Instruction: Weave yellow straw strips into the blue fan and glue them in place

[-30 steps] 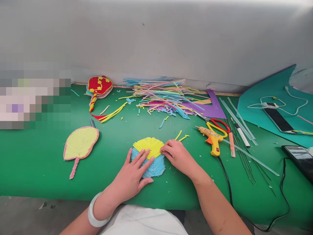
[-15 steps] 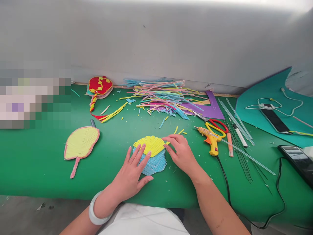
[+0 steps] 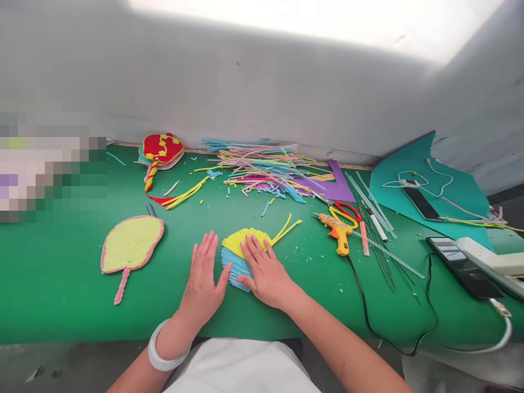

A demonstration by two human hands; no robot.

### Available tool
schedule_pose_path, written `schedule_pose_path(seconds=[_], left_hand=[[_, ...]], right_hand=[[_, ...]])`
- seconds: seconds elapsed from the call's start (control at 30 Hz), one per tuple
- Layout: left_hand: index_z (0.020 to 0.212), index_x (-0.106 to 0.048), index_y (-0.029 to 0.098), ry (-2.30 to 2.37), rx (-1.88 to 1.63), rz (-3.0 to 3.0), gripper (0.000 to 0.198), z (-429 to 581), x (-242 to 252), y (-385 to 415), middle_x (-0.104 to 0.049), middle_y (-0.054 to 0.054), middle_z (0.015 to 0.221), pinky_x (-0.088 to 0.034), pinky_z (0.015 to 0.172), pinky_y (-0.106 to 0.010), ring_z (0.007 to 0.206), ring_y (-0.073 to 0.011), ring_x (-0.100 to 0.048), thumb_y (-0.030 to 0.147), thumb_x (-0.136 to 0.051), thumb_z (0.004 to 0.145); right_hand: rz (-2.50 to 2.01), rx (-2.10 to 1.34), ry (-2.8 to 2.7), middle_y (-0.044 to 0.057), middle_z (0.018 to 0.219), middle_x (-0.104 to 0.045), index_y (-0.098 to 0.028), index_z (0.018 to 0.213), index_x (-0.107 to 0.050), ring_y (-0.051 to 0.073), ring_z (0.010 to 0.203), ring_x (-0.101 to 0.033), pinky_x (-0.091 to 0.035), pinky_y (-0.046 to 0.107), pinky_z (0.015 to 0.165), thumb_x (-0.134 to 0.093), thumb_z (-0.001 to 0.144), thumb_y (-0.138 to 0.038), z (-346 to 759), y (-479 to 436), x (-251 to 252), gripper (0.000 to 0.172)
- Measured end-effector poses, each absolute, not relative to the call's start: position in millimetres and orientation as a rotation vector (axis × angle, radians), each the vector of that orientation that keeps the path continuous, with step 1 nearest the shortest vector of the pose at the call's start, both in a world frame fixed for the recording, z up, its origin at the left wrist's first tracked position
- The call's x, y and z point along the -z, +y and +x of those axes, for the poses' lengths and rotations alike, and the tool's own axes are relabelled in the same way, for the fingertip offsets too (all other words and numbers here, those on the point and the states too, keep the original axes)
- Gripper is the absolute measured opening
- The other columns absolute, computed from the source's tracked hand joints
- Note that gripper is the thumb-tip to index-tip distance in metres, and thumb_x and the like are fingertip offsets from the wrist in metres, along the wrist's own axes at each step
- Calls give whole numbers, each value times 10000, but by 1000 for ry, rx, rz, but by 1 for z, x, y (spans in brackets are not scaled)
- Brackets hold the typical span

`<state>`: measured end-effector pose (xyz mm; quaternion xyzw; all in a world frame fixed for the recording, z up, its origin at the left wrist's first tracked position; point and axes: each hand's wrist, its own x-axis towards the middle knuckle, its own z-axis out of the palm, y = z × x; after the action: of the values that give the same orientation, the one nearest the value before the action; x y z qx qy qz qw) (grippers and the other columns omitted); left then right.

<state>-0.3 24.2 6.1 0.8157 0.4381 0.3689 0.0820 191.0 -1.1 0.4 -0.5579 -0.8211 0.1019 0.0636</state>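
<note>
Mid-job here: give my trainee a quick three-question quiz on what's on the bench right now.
1. True or false: the right hand lies flat on the yellow-and-blue straw piece.
2. Which tool lies closest to the glue gun? A scissors; B hammer; C stapler.
3. What colour edges the yellow fan?
Key: 1 true; 2 A; 3 pink.

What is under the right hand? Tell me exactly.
The fan lies under the right hand, flat on the table. Its yellow top and blue left edge show; the hand covers the rest.
</note>
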Motion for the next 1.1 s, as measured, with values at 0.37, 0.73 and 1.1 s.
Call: schedule_pose_path(seconds=[0.37, 0.73, 1.1], left_hand=[[1563, -197, 243, 1337, -1193, 2332, 641, -3, -4, 26, -399, -154, 1556, -295, 1193, -589, 1472, -270, -339, 257, -498, 997], [1563, -190, 246, 1359, -1117, 2372, 613, -4, 4, 26, -437, -144, 1534, -301, 1186, -582, 1471, -278, -342, 303, -448, 1010], [1563, -178, 246, 1372, -1093, 2396, 595, -4, 5, 25, -464, -137, 1515, -302, 1186, -582, 1467, -268, -351, 230, -399, 1011]], right_hand=[[-1755, -200, -2237, 89, 1667, -93, -169, 1606, -23, 212, 1546, -28, -86, 518, 1257, -194, 1035, -558, 214, 16, -38, 712], [-1805, -287, -2418, 124, 1653, -122, -107, 1583, -212, 284, 1539, -71, -138, 520, 1247, -246, 1007, -623, 179, 20, -6, 774], [-1738, -220, -2422, 71, 1650, -167, -178, 1577, -258, 276, 1539, -103, -149, 552, 1244, -249, 1005, -628, 170, 22, -14, 728]])
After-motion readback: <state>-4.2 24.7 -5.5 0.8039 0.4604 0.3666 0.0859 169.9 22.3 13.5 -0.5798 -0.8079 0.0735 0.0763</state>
